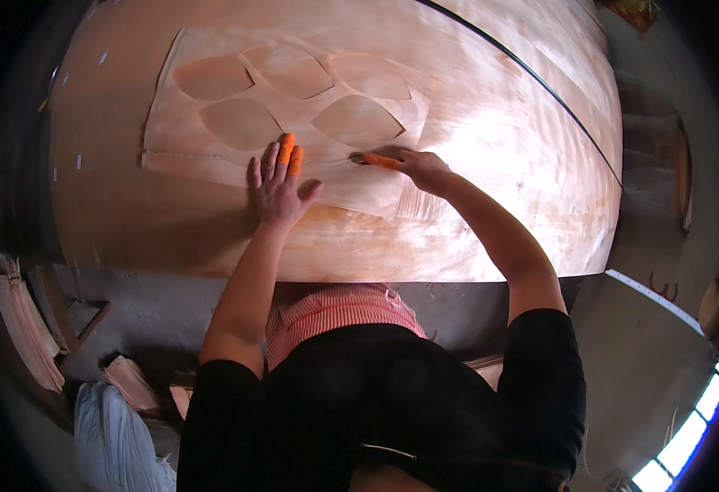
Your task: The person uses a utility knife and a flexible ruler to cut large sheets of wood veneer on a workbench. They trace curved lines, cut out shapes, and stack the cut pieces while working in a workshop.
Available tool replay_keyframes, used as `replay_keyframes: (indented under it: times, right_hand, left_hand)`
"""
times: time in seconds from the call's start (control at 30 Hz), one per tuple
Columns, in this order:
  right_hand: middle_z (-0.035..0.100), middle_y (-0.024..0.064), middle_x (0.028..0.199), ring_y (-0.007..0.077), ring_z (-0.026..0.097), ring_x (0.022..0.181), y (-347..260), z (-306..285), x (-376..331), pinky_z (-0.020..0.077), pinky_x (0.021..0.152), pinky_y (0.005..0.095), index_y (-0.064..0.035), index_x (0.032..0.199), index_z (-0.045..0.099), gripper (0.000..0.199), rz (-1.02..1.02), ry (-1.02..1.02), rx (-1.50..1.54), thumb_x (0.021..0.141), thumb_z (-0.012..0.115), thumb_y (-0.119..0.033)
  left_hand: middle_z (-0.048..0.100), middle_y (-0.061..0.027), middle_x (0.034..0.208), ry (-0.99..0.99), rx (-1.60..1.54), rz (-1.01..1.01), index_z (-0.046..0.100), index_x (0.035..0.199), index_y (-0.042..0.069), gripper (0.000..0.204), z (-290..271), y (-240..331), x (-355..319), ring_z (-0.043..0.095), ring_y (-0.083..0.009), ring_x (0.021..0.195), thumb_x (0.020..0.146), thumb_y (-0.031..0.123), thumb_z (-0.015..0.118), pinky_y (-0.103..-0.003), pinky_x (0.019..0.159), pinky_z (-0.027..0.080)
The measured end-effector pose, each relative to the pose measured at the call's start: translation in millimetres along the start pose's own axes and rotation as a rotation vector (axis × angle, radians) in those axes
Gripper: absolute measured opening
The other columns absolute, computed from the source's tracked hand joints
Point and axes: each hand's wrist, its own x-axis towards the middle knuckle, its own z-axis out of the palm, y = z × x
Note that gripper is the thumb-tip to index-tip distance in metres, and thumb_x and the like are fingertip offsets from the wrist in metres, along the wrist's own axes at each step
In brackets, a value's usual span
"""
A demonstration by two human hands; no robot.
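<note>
Lying on the shiny tan tabletop (pixel 130 221), the thin, pale sheet (pixel 169 123) is ahead of the person, its lower part under the left hand (pixel 280 197). That hand is palm down, fingers out and thumb spread, probably to stop sliding. The right hand (pixel 426 172) has its fingers drawn together, pointing left at a small dark tip (pixel 359 158) (whether it pinches a tool, I cannot tell). Orange covers (pixel 287 149) wrap some fingers, likely for protection. The sheet looks smooth, with five leaf shapes (pixel 359 121), some edges darkly shadowed, and a line crossing below them.
</note>
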Motion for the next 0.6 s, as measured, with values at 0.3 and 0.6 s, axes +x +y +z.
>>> replay_keyframes:
  times: [0.3,0.6]
  right_hand:
    - [0.05,0.0083,0.108,0.0274,0.056,0.082,6,30,-24,0.0472,0.072,0.0337,-0.0244,0.12,0.039,0.038,0.25,0.091,0.25,0.084,0.037,-0.014]
    - [0.056,0.0183,0.071,0.0341,0.055,0.07,-46,103,-65,0.0449,0.059,0.0407,-0.0039,0.094,0.045,0.023,0.712,0.191,0.367,0.086,0.033,-0.021]
  left_hand:
    - [0.034,-0.0064,0.128,-0.119,0.054,0.408,0.043,0.118,0.009,0.048,19,9,-6,0.027,-0.022,0.121,0.075,0.028,0.05,-0.048,0.099,0.015]
    - [0.036,-0.0072,0.125,-0.165,-0.114,0.478,0.044,0.119,0.01,0.045,25,48,0,0.026,-0.0189,0.121,0.075,0.022,0.046,-0.046,0.099,0.017]
